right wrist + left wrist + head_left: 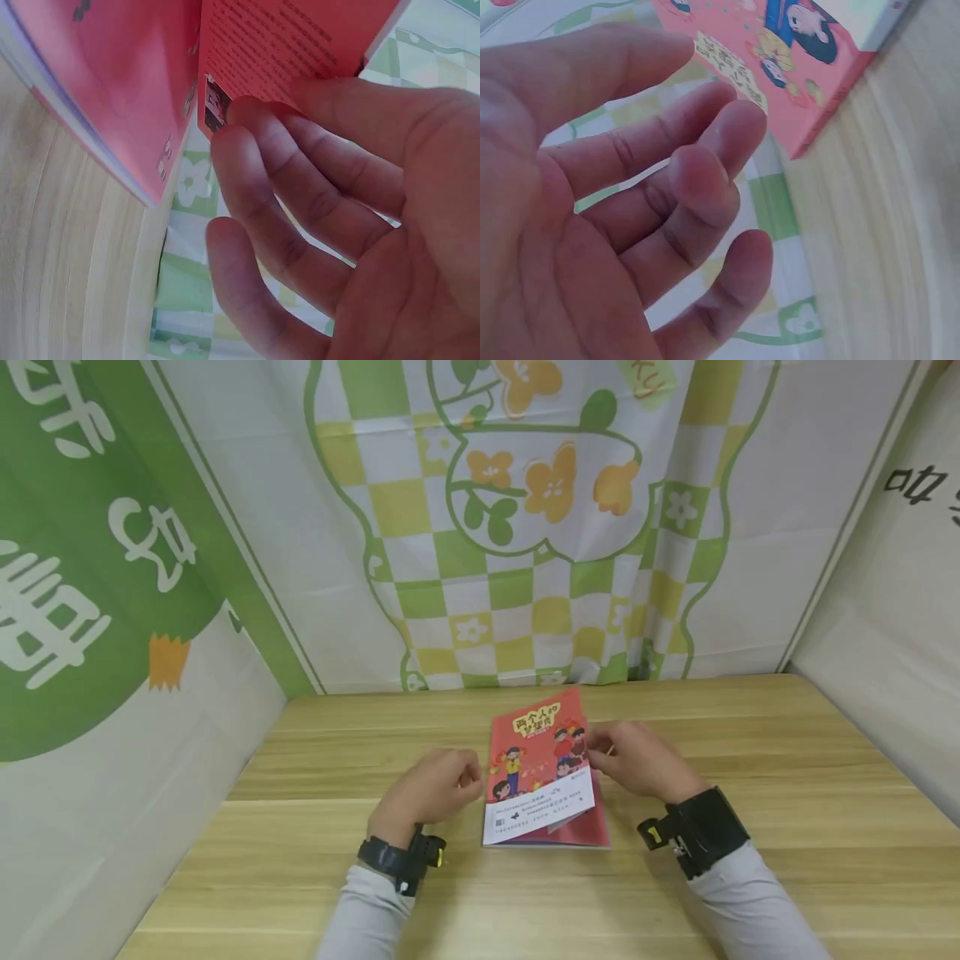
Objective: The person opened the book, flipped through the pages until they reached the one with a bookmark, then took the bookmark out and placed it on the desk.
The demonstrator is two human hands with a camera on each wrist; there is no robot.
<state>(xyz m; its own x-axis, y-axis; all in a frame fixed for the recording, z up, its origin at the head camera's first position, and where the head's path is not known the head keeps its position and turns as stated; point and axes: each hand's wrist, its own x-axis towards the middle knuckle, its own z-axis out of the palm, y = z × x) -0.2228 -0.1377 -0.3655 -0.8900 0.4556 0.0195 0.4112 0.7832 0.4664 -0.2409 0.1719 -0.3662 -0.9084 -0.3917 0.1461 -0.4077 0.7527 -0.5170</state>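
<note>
A red paperback book lies on the table, its illustrated front cover partly raised along the right side. A white printed paper band crosses the lower cover and sticks out past its edge. My right hand pinches the cover's right edge between thumb and fingertips. In the right wrist view, a red inner flap with printed text stands at those fingertips, beside the pink page. My left hand hovers just left of the book, fingers loosely curled and holding nothing.
The wooden table extends around the book on all sides. A checkered, flowered curtain hangs behind its back edge. A green and white cloth wall stands at the left, and a white one at the right.
</note>
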